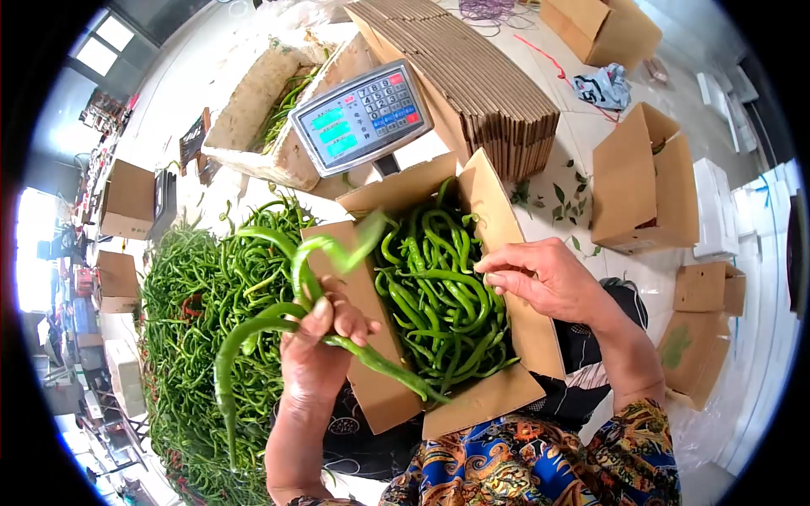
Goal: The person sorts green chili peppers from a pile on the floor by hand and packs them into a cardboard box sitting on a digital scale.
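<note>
My left hand [325, 346] is closed around several long green chili peppers [221, 371], which stick out to both sides; one pepper end is blurred. It is raised at the left side of an open cardboard box [375, 350]. Inside the box lies a heap of green chili peppers [439, 316]. My right hand [540, 278] hovers over the box's right flap, thumb and index finger drawn together near the peppers. Whether anything small is between those fingertips I cannot make out.
A large pile of green peppers [202, 337] covers the floor at left. Behind the box stand a digital scale display [361, 116], a foam box [245, 105] with peppers and stacked flattened cartons [472, 76]. An open carton [629, 185] sits right, near scattered leaves [569, 198].
</note>
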### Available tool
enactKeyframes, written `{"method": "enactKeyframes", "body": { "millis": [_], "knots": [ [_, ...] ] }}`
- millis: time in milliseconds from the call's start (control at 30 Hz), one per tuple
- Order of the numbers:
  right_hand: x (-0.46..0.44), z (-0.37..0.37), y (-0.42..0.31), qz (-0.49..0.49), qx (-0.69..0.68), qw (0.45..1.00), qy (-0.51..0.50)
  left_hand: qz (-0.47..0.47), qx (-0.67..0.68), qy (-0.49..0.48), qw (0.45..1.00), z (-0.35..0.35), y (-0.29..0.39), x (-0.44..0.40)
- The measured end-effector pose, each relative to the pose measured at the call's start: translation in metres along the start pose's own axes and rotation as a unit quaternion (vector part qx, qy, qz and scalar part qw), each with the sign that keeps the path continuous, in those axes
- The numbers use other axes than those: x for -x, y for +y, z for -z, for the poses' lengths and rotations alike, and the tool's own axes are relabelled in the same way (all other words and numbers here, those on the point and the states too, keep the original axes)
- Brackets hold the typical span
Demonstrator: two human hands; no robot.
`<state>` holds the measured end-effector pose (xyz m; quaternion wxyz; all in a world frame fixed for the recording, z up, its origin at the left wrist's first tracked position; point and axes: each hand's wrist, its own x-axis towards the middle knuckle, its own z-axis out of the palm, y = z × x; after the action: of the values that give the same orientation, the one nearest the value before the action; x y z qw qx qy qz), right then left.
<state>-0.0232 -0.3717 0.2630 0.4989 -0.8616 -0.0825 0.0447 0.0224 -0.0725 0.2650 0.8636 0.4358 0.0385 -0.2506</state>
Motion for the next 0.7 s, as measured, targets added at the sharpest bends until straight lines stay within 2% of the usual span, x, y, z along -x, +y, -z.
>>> {"method": "enactKeyframes", "body": {
  "millis": [100,167,267,367,467,500,600,700],
  "knots": [
    [-0.001,-0.003,-0.001,-0.003,-0.001,1.000,0.004,0.039,-0.003,0.005,0.999,0.006,-0.008,0.001],
    [-0.003,-0.007,0.001,0.024,0.045,0.999,0.005,0.060,-0.030,0.036,0.997,0.008,-0.012,0.001],
    [-0.003,-0.012,0.004,0.035,0.094,0.995,-0.011,0.079,-0.019,0.026,0.996,0.008,-0.013,0.004],
    [-0.003,-0.017,0.007,0.049,0.166,0.984,-0.040,0.071,-0.016,0.010,0.997,0.009,-0.011,0.004],
    [-0.005,-0.026,0.008,0.045,0.183,0.981,-0.036,0.079,-0.011,0.024,0.997,0.009,-0.010,0.005],
    [-0.005,-0.031,0.017,0.085,0.213,0.972,-0.051,0.081,-0.008,0.026,0.996,0.009,-0.011,0.005],
    [0.001,-0.046,0.031,0.118,0.266,0.956,-0.038,0.091,-0.012,0.019,0.996,0.010,-0.012,0.006],
    [0.004,-0.059,0.035,0.060,0.315,0.945,-0.058,0.096,-0.023,0.009,0.995,0.007,-0.013,0.009]
  ]
}}
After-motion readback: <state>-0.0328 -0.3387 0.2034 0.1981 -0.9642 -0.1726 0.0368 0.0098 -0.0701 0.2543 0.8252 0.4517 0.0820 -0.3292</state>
